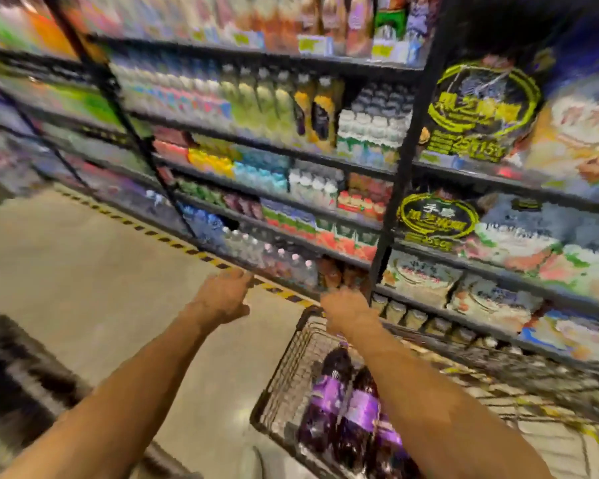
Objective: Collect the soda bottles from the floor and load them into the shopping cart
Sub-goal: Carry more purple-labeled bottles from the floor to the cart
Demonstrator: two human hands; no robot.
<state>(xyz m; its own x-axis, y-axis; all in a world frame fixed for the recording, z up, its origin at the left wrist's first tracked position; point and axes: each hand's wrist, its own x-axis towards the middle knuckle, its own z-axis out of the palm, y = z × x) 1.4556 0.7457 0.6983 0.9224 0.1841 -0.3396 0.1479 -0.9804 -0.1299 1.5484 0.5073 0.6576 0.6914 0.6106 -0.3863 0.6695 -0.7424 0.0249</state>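
Two purple soda bottles (330,390) are lying side by side in the shopping cart (284,368), tops pointing away from the person. The left hand (222,295) is reaching out, fingers wide, holding nothing. The right hand (346,311) is looking too blurry to tell.

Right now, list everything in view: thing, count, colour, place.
Soda bottles: at least two, dark purple, lying in the cart.
Shopping cart: one, dark wire, lower right.
Shelves: several tiers, black, top and right.
Shelf drinks: many, mixed colours, on the shelves.
Round signs: two, yellow on black, right bay.
Hazard tape: one strip, yellow-black, along the shelf base.
Floor: beige, left.
Left hand: open, over the floor.
Right hand: blurred, above the cart's far rim.
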